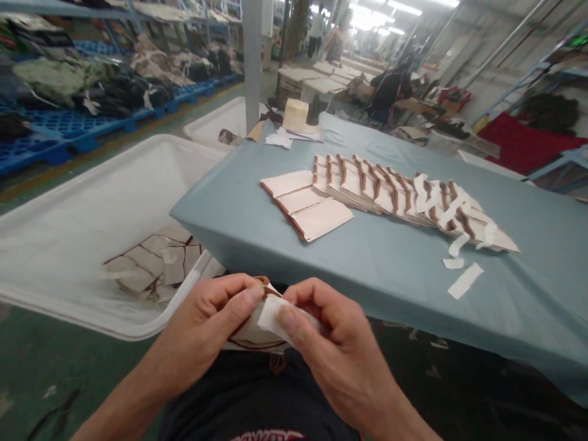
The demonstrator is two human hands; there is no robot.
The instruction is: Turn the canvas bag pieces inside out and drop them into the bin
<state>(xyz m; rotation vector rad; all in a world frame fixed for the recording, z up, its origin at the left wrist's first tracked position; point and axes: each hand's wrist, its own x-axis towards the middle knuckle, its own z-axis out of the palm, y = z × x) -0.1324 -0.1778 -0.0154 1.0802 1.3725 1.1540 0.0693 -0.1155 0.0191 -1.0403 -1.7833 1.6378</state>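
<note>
Close to my body, my left hand (218, 315) pinches the brown-edged border of a cream fabric piece (252, 334) between thumb and fingers. My right hand (333, 337) is closed on a white strip (271, 312), which lies against the same edge just beside my left fingertips. Most of the fabric piece hangs below and behind my hands, partly hidden. On the table ahead lies a row of overlapping cream panels (386, 187) with brown binding. A separate panel (312, 205) rests flat at the row's left end.
A blue-green covered table (229, 208) fills the front. Loose white strips (465, 280) lie at its right. On the left stands a white bin (151, 162) holding similar panels (154, 263). A grey post (252, 61) rises behind the table. Blue pallets (41, 141) carry bundled cloth.
</note>
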